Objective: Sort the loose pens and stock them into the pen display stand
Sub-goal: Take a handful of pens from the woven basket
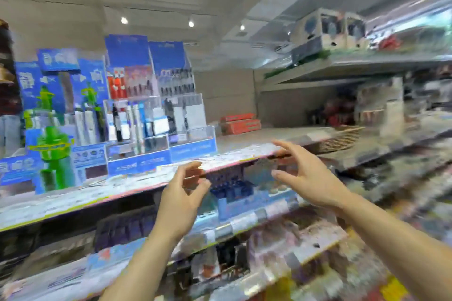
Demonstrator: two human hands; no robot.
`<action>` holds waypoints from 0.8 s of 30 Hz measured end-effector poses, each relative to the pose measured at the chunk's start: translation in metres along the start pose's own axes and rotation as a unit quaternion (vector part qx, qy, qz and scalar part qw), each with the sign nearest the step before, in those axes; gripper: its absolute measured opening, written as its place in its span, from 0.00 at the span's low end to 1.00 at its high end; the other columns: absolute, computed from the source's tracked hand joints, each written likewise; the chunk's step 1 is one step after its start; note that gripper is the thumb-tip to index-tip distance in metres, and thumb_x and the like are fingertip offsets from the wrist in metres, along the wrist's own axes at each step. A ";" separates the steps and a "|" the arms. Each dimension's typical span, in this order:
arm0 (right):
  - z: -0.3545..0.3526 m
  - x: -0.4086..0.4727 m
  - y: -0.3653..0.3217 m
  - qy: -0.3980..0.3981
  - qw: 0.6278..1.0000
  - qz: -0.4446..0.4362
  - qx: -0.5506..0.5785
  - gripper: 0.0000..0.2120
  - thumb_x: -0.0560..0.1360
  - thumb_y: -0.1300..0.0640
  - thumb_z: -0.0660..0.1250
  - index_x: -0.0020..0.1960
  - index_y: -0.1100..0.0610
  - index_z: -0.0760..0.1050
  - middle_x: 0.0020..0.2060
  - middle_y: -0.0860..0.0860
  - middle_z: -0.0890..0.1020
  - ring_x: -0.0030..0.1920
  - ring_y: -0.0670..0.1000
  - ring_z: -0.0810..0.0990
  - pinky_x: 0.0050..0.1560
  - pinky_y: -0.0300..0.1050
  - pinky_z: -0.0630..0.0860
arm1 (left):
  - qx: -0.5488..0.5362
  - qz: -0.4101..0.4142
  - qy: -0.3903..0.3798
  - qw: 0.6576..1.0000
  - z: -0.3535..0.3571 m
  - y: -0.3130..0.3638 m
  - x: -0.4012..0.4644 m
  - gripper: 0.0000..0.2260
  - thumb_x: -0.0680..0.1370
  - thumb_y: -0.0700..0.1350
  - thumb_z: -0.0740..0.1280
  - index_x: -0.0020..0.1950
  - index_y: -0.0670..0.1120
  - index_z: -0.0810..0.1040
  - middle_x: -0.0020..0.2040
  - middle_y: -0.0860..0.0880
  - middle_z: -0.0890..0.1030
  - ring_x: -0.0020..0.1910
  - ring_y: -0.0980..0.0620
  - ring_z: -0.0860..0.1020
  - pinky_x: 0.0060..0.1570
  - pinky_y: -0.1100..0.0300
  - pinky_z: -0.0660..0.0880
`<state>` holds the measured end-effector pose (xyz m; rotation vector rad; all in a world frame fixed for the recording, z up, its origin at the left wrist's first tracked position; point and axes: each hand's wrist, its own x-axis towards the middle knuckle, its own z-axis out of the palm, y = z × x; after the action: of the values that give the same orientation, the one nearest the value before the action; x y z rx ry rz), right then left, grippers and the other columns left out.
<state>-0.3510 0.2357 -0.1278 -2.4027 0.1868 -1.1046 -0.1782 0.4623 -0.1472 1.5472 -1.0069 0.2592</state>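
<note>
Left hand (182,197) and right hand (309,178): both empty, fingers loosely spread. Pen display stand (156,127) up-left of them; loose pens not visible. Risk: blurred reach may topple stocked pens.

We make out no legible text: print on the blue-carded clear acrylic pen display stand (137,115) and white shelf-edge labels (247,221) is blurred.

Retail shop, stationery aisle: tiered shelves (244,157) with price-label strips, acrylic pen display stand (151,115) with blue header cards, boxed goods (330,29) up top, ceiling spotlights (191,23).
</note>
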 end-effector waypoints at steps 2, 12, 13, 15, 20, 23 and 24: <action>-0.044 -0.017 0.038 0.014 0.999 0.039 -0.013 0.31 0.75 0.55 0.75 0.72 0.39 0.65 0.64 0.49 0.77 0.63 0.48 0.78 0.67 0.46 0.72 | 0.007 0.018 -0.051 0.999 0.056 0.014 0.011 0.17 0.77 0.39 0.72 0.57 0.60 0.74 0.54 0.55 0.82 0.50 0.62 0.80 0.54 0.62 0.76; -0.158 -0.054 0.172 0.143 0.980 0.136 -0.019 0.27 0.75 0.44 0.69 0.73 0.40 0.67 0.62 0.41 0.75 0.60 0.40 0.77 0.62 0.46 0.75 | 0.011 0.100 -0.230 0.968 0.237 0.056 0.091 0.15 0.77 0.41 0.72 0.58 0.58 0.76 0.53 0.57 0.83 0.54 0.59 0.81 0.60 0.54 0.76; -0.162 -0.049 0.184 0.140 0.980 0.139 -0.027 0.28 0.76 0.45 0.69 0.74 0.41 0.66 0.62 0.40 0.75 0.61 0.41 0.76 0.61 0.44 0.74 | 0.007 0.103 -0.235 0.966 0.246 0.058 0.108 0.16 0.78 0.39 0.71 0.58 0.59 0.76 0.53 0.57 0.83 0.54 0.59 0.81 0.59 0.54 0.77; -0.171 -0.033 0.206 0.131 0.980 0.140 -0.053 0.28 0.77 0.47 0.70 0.74 0.41 0.65 0.62 0.41 0.74 0.61 0.42 0.76 0.58 0.41 0.74 | 0.021 0.119 -0.241 0.963 0.266 0.062 0.144 0.17 0.77 0.41 0.72 0.58 0.61 0.74 0.53 0.55 0.83 0.53 0.62 0.81 0.58 0.58 0.76; -0.186 0.031 0.265 0.076 0.987 0.102 -0.101 0.29 0.77 0.46 0.70 0.75 0.40 0.63 0.63 0.40 0.74 0.62 0.37 0.73 0.62 0.41 0.73 | 0.072 0.109 -0.308 0.942 0.322 0.047 0.229 0.17 0.77 0.47 0.72 0.61 0.63 0.73 0.54 0.59 0.83 0.54 0.63 0.80 0.62 0.57 0.74; -0.187 0.079 0.310 0.055 0.991 0.100 -0.074 0.29 0.77 0.45 0.69 0.74 0.34 0.62 0.60 0.34 0.75 0.61 0.34 0.74 0.58 0.37 0.74 | 0.133 0.127 -0.322 0.929 0.362 0.024 0.273 0.18 0.77 0.52 0.72 0.63 0.65 0.70 0.55 0.63 0.82 0.54 0.68 0.78 0.60 0.62 0.73; -0.186 0.095 0.325 0.045 0.992 0.104 -0.059 0.29 0.77 0.46 0.70 0.74 0.33 0.62 0.59 0.34 0.76 0.61 0.34 0.75 0.57 0.38 0.75 | 0.144 0.128 -0.319 0.928 0.376 0.015 0.286 0.19 0.77 0.51 0.72 0.63 0.65 0.70 0.56 0.63 0.81 0.54 0.68 0.78 0.60 0.61 0.74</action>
<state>-0.4018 -0.1468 -0.1166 -2.3714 0.5350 -1.1321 -0.1558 0.0012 -0.0455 1.8124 -1.7535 0.0781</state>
